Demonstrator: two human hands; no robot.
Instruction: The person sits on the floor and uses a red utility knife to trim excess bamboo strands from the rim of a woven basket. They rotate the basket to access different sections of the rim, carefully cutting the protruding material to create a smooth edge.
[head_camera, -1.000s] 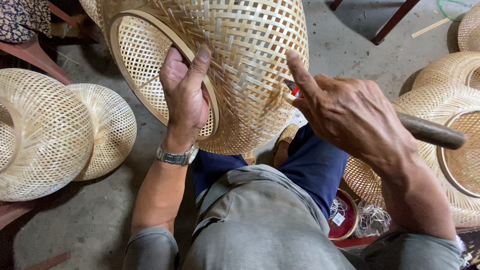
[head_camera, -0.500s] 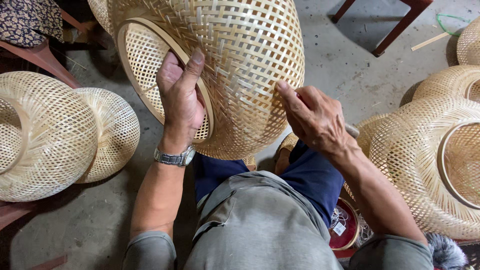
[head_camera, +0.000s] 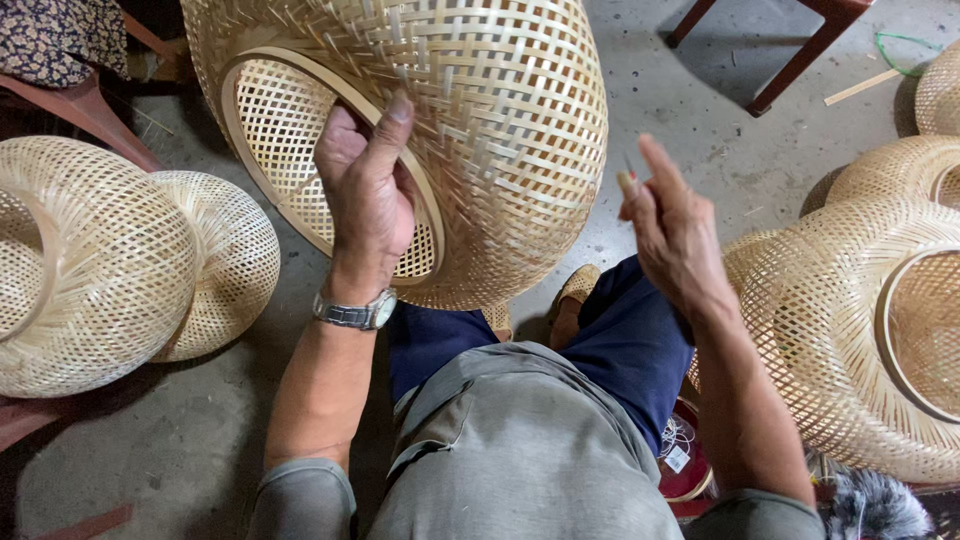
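Fingers of the left hand (head_camera: 368, 200) were curled over the rim of the woven bamboo basket (head_camera: 480, 130), thumb inside the opening

Right hand (head_camera: 672, 228) was raised just clear of the basket's side, fingertips pinched on a thin sliver too small to identify. Basket was held tilted above the knees, over the concrete floor (head_camera: 700, 120). More woven baskets (head_camera: 120, 260) lay at both sides

The woven basket (head_camera: 480, 130) is pale bamboo strip, matt and dry-looking, its open lattice rough at the crossings, with a smoother bent hoop at the rim. The finished baskets (head_camera: 110, 260) alongside share that straw-coloured matt weave. The wristwatch (head_camera: 355, 312) is brushed metal with a dull shine. The floor (head_camera: 700, 130) is grey concrete, gritty and scuffed.
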